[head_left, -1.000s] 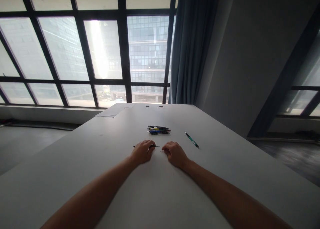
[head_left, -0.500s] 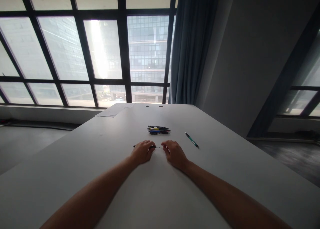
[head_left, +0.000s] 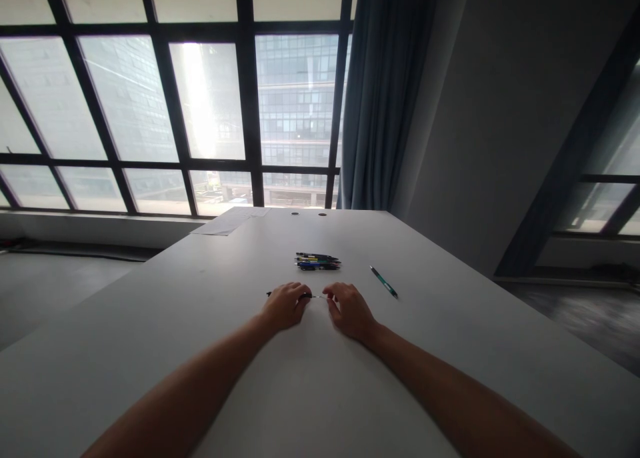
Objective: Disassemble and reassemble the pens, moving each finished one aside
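Observation:
My left hand (head_left: 287, 305) rests low over the table, its fingers closed around a dark pen (head_left: 305, 295). One end of the pen pokes out to the left of that hand. From its right end a thin, light-coloured piece (head_left: 319, 297) reaches toward my right hand (head_left: 349, 309). The right thumb and forefinger are curled together at the far end of this thin piece; the exact grip is too small to make out. Just beyond both hands lies a bundle of several pens (head_left: 318, 263). A single green pen (head_left: 384, 282) lies slanted to the right.
The white table (head_left: 320, 391) stretches away toward the window. Sheets of paper (head_left: 220, 226) lie at its far left edge. Two round holes, one of them a dark cable hole (head_left: 323, 214), sit near the far edge. A blue curtain (head_left: 380, 111) hangs behind.

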A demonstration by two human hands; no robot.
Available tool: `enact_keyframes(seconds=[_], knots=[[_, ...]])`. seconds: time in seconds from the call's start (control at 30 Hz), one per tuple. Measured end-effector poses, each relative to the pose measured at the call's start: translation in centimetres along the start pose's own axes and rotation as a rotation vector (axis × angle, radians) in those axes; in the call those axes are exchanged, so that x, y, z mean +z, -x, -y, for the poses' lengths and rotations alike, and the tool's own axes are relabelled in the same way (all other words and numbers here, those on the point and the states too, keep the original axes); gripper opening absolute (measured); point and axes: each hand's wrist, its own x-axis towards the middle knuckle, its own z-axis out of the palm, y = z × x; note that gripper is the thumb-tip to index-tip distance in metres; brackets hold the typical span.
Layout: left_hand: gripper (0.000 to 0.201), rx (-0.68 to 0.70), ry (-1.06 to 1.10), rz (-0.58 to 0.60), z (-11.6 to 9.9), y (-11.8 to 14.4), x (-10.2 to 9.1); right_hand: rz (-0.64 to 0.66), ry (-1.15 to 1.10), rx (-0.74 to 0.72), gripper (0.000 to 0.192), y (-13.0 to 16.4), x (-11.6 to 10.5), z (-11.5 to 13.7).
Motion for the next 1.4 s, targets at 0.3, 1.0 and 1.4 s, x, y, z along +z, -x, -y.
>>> enact_keyframes(seconds=[0.3, 1.0, 1.4], knots=[[0.022, 0.031, -0.007, -0.009, 0.05, -0.01, 0.09, 0.02, -0.018, -0.014, 0.023, 0.09, 0.03, -0.06], [0.02, 0.101, -0.027, -0.029, 0.06, -0.03, 0.24, -0.022, -0.041, -0.066, 0.023, 0.04, 0.37, -0.24], [0.019, 0.208, -0.079, -0.028, -0.07, -0.01, 0.17, 0.008, 0.067, -0.198, 0.021, 0.11, 0.19, 0.26]])
